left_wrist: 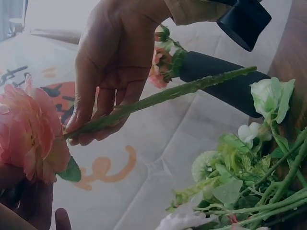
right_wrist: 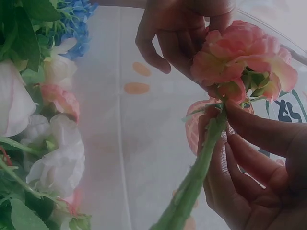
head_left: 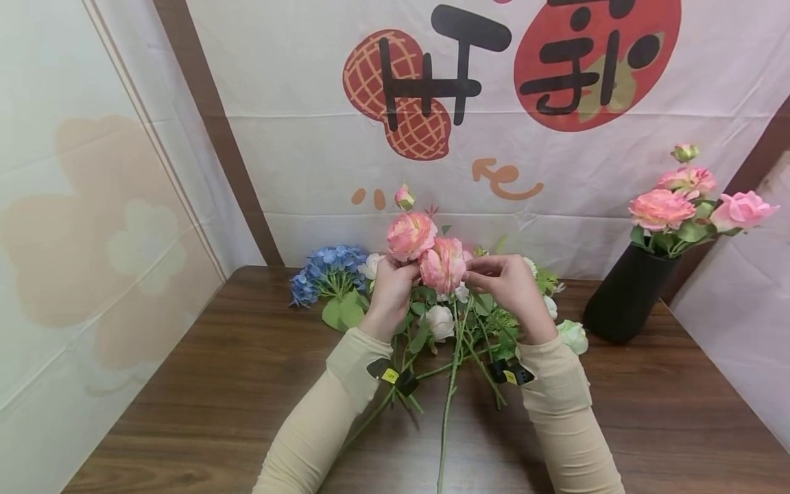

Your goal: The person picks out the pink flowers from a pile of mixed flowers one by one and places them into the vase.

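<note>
Two pink artificial peonies, the upper bloom [head_left: 410,235] and the lower bloom [head_left: 443,264], stand between my hands with a bud above. My left hand [head_left: 390,291] holds the lower bloom from the left, its fingers partly behind the petals. From the right, my right hand [head_left: 509,285] pinches the green stem [right_wrist: 204,148] just under the bloom [right_wrist: 242,60], thumb against fingertips. In the left wrist view the stem [left_wrist: 168,93] slants away past the right hand [left_wrist: 115,62]. The bloom covers part of the left hand [left_wrist: 33,201].
Loose artificial flowers lie at the back of the wooden table [head_left: 204,384]: a blue hydrangea [head_left: 333,271], a white rose [head_left: 440,322] and a pale green bloom [head_left: 574,336]. A black vase [head_left: 629,295] with pink flowers stands at right. Behind hangs a printed cloth [head_left: 296,137].
</note>
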Motion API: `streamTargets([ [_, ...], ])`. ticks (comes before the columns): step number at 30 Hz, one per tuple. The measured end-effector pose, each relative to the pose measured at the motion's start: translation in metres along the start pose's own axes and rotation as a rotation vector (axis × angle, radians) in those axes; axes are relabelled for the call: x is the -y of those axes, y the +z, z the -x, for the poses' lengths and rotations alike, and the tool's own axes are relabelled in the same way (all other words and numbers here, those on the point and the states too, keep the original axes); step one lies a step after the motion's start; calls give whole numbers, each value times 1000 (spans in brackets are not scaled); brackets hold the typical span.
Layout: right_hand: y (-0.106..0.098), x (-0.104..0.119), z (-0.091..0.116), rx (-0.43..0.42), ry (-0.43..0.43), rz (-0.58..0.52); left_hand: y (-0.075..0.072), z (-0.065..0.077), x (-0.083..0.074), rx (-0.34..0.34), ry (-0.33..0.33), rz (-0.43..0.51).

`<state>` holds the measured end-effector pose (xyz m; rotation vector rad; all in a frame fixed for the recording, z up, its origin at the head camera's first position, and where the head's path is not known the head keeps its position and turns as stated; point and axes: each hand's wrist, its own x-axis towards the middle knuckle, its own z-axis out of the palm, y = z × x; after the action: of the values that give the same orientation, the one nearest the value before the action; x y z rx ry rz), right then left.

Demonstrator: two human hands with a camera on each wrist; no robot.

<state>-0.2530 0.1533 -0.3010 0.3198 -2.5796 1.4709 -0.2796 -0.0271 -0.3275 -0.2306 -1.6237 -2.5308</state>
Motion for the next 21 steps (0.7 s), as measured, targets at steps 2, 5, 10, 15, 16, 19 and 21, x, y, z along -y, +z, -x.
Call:
streamTargets([
  [2,-1,-1,0,10,0,0,1,1,1,-1,2,-12],
  [5,-2,-2,1,22,4,-7,1,1,2,0,4,-24],
  [10,-5,-1,2,32,13,1,1,1,3,-3,10,-29],
  [15,-7,1,4,20,32,13,1,0,4,-4,16,-33],
  [16,-7,1,5,18,32,14,1,0,4,-6,17,-35],
  [19,-7,2,5,17,32,26,0,-1,4,-6,3,-49],
  [21,-7,3,5,17,32,34,0,-1,2,-7,-17,-64],
])
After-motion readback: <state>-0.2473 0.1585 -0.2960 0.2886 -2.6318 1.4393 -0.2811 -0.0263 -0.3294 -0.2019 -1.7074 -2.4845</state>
